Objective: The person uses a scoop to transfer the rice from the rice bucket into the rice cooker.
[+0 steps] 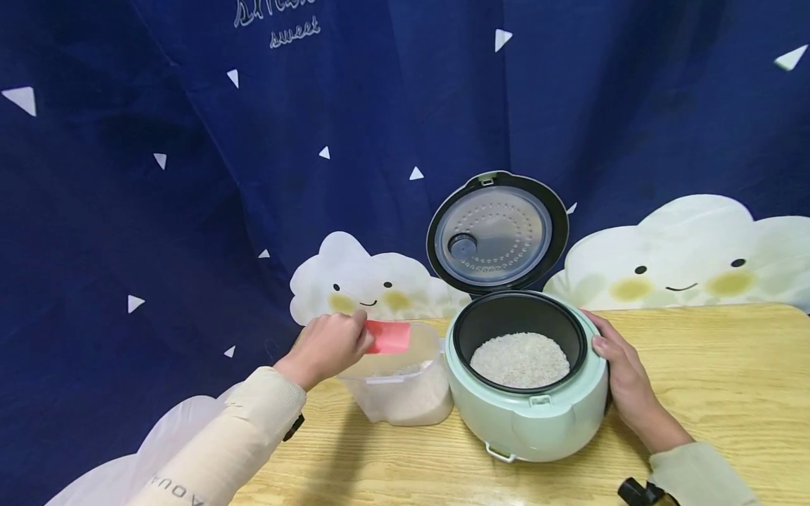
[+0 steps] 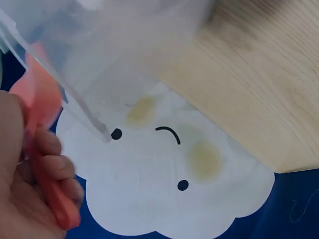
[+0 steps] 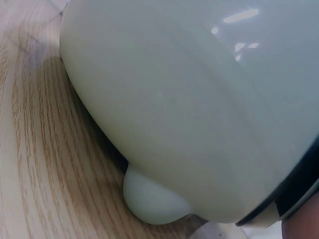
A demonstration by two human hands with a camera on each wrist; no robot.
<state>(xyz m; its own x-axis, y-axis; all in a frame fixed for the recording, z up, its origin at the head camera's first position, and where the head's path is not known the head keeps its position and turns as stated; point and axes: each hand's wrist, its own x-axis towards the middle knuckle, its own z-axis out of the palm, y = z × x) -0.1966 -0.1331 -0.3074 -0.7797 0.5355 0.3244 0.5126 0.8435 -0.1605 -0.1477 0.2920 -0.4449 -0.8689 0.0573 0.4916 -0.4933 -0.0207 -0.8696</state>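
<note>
In the head view my left hand (image 1: 332,344) grips a pink-red scoop (image 1: 388,337) over the translucent rice bin (image 1: 405,400). Curled fingers wrap the scoop's handle (image 2: 50,186) in the left wrist view. White rice lies in the bin. Beside it stands a mint-green rice cooker (image 1: 528,429) with its lid (image 1: 496,235) raised. A mound of rice (image 1: 522,360) sits in its dark inner pot (image 1: 471,320). My right hand (image 1: 626,376) rests against the cooker's right side, thumb near the rim. The right wrist view shows mostly the cooker's pale outer wall (image 3: 164,99).
Both containers stand on a light wooden table (image 1: 715,358). Behind it hangs a dark blue curtain (image 1: 380,105) with white triangles and smiling clouds. A small handle loop (image 1: 500,453) juts from the cooker's lower front.
</note>
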